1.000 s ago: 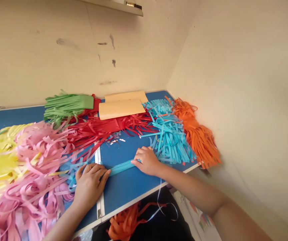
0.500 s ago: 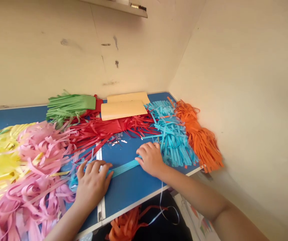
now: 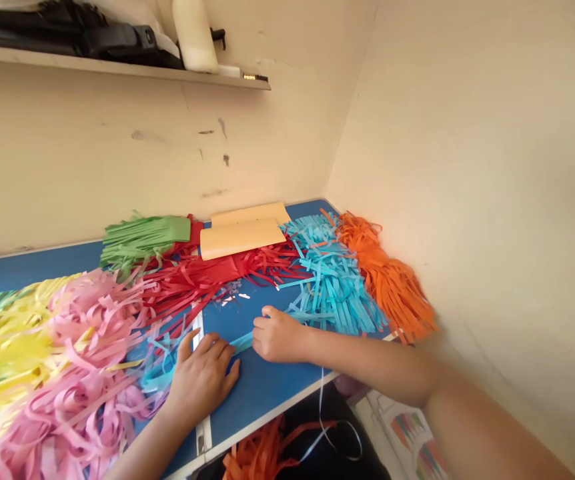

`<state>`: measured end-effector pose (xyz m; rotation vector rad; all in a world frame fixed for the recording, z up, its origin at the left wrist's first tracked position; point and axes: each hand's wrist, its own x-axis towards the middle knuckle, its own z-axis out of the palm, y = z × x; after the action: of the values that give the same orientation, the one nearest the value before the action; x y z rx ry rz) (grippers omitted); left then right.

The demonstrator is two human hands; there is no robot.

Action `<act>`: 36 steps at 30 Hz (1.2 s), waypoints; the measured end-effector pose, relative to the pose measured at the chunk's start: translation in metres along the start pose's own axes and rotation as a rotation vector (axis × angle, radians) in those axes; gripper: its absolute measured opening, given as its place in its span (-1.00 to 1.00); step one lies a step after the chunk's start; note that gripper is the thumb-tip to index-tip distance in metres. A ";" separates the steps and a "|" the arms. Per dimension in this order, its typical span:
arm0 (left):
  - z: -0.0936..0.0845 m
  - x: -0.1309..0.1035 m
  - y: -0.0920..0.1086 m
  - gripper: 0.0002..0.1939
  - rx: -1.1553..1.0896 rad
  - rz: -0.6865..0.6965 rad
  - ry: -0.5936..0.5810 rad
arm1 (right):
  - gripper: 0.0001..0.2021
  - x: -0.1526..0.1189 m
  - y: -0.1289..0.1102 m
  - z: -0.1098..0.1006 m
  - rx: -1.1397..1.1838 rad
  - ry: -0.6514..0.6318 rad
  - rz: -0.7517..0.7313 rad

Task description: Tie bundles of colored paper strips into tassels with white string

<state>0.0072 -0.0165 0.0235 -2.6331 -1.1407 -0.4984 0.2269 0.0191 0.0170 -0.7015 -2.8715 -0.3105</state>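
Observation:
A light-blue crepe paper strip (image 3: 242,343) stretches across the blue table between my two hands. My left hand (image 3: 205,373) lies over its left part with fingers spread, pressing it down on the tabletop. Blue fringed ends (image 3: 157,375) come out to the left of that hand. My right hand (image 3: 278,337) is closed in a fist around the strip, close to my left fingertips. Blue ends trail behind the fist toward a heap of blue fringed paper (image 3: 337,290). What sits under the left palm is hidden.
Pink (image 3: 97,373), yellow (image 3: 7,340), red (image 3: 217,270), green (image 3: 147,239) and orange (image 3: 392,287) fringed paper lies around the table (image 3: 247,393). Folded tan paper (image 3: 242,237) rests at the back. More orange fringe (image 3: 255,453) and a thin ribbon (image 3: 322,407) are below the edge. A shelf (image 3: 117,69) hangs above.
My right hand has moved left along the strip toward my left hand and closed into a fist. The left hand stays over the strip. The view has tilted up, showing more shelf.

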 end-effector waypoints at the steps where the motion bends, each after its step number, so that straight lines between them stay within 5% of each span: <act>1: -0.001 0.002 0.000 -0.81 -0.004 -0.007 -0.006 | -0.75 0.002 0.003 -0.002 0.016 -0.024 0.002; 5: 0.003 0.004 -0.001 -0.79 -0.019 -0.032 -0.012 | -0.82 0.005 0.013 -0.007 0.145 -0.099 0.159; 12: 0.009 -0.005 0.000 -0.80 0.044 -0.003 0.062 | -0.84 0.003 -0.016 0.002 -0.003 0.082 0.136; 19: 0.007 -0.029 -0.005 -0.72 -0.026 -0.037 -0.026 | -0.82 -0.036 -0.001 0.017 0.157 0.129 0.338; 27: 0.011 -0.027 -0.005 -0.67 -0.201 -0.256 -0.026 | -0.85 -0.031 0.021 0.007 0.502 -0.030 0.631; 33: 0.010 -0.014 -0.006 -0.65 -0.128 -0.338 -0.179 | -0.85 -0.017 0.023 0.002 0.456 -0.183 0.670; 36: 0.007 -0.012 -0.007 -0.79 -0.078 -0.261 -0.161 | -0.91 -0.017 0.022 -0.003 0.377 -0.134 0.557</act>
<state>-0.0037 -0.0176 0.0129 -2.6429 -1.5579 -0.3898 0.2526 0.0306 0.0199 -1.4158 -2.5810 0.3518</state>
